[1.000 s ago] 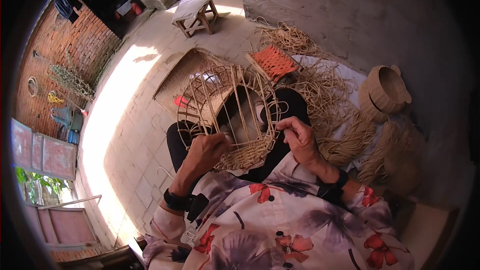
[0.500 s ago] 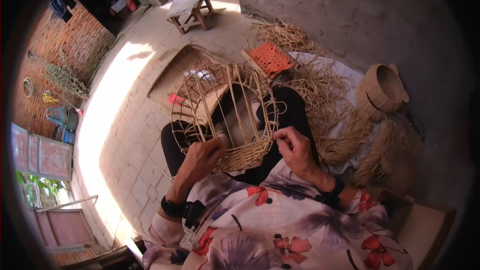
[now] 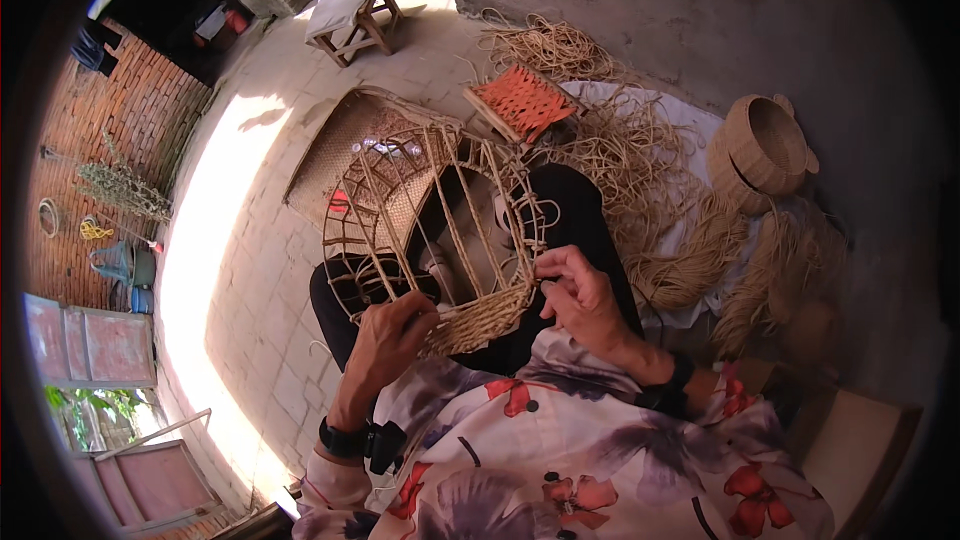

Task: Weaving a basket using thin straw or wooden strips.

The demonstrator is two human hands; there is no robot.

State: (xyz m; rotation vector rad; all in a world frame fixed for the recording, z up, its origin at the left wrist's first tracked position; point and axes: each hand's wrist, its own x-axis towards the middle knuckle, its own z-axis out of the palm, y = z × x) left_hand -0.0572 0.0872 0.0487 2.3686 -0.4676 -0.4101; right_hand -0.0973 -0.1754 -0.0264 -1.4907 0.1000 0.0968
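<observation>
A half-woven basket (image 3: 477,324) of twisted straw cord rests on my lap. Its open frame shows long cords stretched across and looped rods round the sides, with a tight woven band at the near end. My left hand (image 3: 390,332) is closed on the near left edge of this band, fingers curled over it. At the band's right end, beside the frame's rim, my right hand (image 3: 582,302) is pinched, its thumb and forefinger close to the cord. What lies between those fingertips is too small to make out.
A woven mat (image 3: 318,172) lies beyond my knees, beside a small stool with an orange woven seat (image 3: 525,102). Loose straw cord (image 3: 640,175) and bundled hanks (image 3: 690,255) spread over a white cloth at the right. A finished round basket (image 3: 745,165) stands there. A wooden chair (image 3: 350,5) is farther back.
The whole view has shifted a little. The basket frame now sits slightly farther left and more tilted, with my left hand moved along with it. My right hand stays at the band's right end.
</observation>
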